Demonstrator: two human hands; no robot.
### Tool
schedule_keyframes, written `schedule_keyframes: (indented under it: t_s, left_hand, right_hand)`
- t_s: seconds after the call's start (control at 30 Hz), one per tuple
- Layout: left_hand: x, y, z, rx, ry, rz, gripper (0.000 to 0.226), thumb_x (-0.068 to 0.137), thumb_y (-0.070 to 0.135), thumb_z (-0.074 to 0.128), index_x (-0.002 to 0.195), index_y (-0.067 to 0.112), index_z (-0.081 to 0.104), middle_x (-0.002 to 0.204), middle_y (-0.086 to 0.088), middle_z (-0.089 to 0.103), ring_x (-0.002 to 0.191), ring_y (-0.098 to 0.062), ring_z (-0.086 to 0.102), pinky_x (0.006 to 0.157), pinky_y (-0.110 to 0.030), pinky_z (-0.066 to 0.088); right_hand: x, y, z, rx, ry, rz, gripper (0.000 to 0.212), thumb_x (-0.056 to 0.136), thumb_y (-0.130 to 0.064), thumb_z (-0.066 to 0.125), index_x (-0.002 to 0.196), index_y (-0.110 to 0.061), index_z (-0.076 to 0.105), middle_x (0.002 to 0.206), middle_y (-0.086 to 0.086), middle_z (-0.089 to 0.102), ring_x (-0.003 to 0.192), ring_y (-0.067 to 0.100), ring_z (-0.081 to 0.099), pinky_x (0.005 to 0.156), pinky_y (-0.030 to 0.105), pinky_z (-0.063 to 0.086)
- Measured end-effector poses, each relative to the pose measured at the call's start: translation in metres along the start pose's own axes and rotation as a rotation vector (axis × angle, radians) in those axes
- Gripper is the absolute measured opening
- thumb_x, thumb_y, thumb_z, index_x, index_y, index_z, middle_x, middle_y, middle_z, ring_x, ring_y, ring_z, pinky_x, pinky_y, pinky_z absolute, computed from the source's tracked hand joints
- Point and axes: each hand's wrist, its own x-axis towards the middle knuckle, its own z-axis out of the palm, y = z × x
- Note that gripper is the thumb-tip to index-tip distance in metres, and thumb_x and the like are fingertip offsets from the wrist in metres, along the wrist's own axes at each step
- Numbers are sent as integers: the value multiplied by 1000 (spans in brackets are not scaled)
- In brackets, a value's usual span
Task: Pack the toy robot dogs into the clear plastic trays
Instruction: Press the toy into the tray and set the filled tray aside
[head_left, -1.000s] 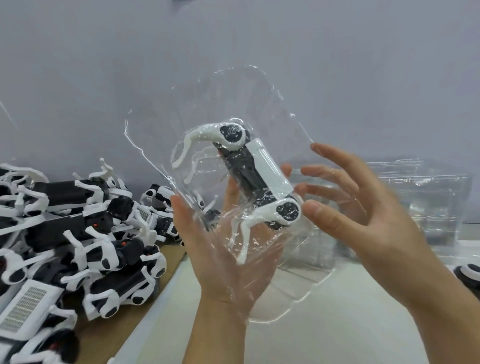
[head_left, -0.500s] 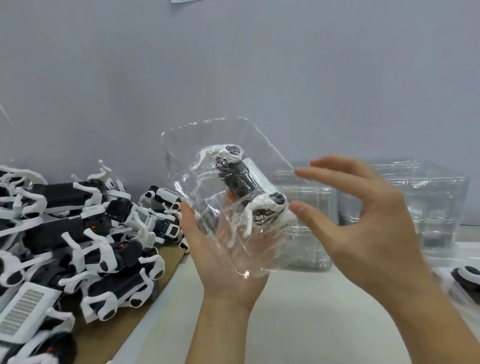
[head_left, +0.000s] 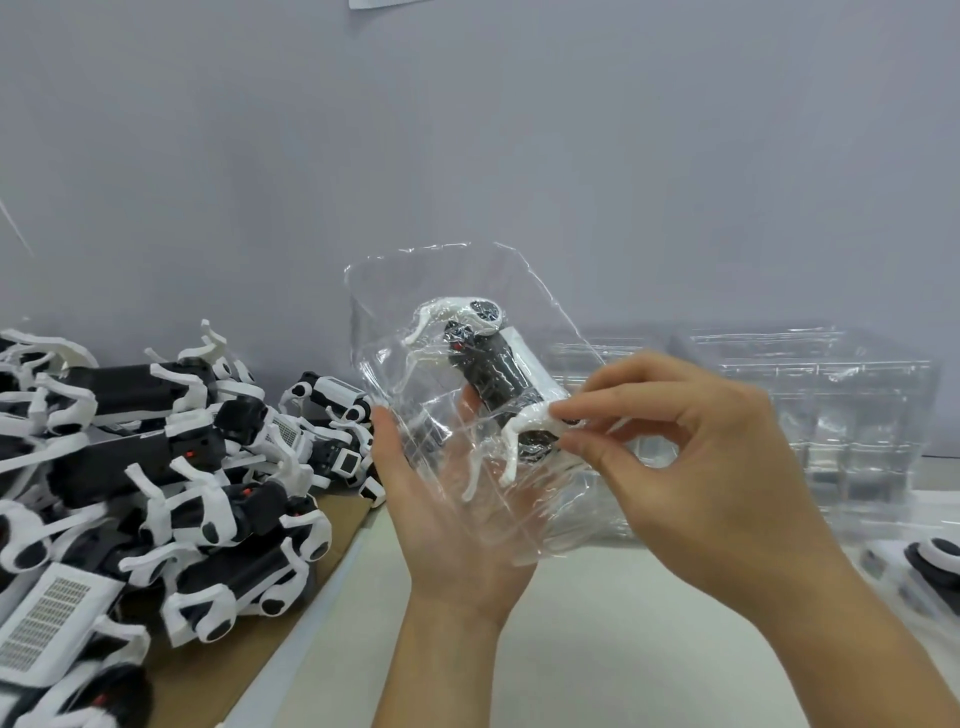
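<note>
Left of left hand (head_left: 457, 519): heap of loose dogs (head_left: 171, 483) on cardboard (head_left: 249, 649). Left hand cupped under tray (head_left: 457, 332), gripping it, thumb on near edge. One dog (head_left: 498, 384) seated inside. Right hand (head_left: 691, 467) pinching dog's lower leg joint through plastic. Advised: press limbs fully into recesses, support underneath, avoid creasing thin plastic. Behind right hand: stacked empty trays (head_left: 810, 410). Beneath: pale table (head_left: 571, 649); beyond: plain grey wall (head_left: 519, 156).
</note>
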Motion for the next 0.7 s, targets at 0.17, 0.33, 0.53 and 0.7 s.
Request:
schedule_keyframes:
  t_s: [0.17,0.33,0.53,0.7]
  left_hand:
    - [7,-5,-9,-17,-39,-98,77,76,79,55,130,25,66,130,-7,68,117,-32,66,99,-55,51]
    - [5,-6,-7,113,-286,-185,83,60,83,69,119,26,72,122,-9,71,105,-24,72,88,-45,57]
    - [8,-14,-9,118,-451,-226,79,61,77,75,116,22,71,134,-23,61,119,-39,57,109,-57,38]
    - [9,-14,-8,58,-531,-253,76,62,74,77,116,21,71,137,-27,58,122,-42,46,114,-65,23]
  right_hand:
    - [0,-2,-7,-17,36,21,24,81,-12,78,79,-36,77,83,-19,70,88,9,66,73,18,47]
    - [4,-5,-6,45,178,24,26,84,-14,77,100,-34,74,84,-14,70,86,11,68,73,21,53]
    - [6,-1,-11,32,274,50,29,83,-16,79,108,-29,74,84,-12,66,82,11,66,70,17,51]
    - [6,-1,-12,17,272,54,25,82,-15,80,101,-30,74,84,-12,66,81,10,65,68,13,48]
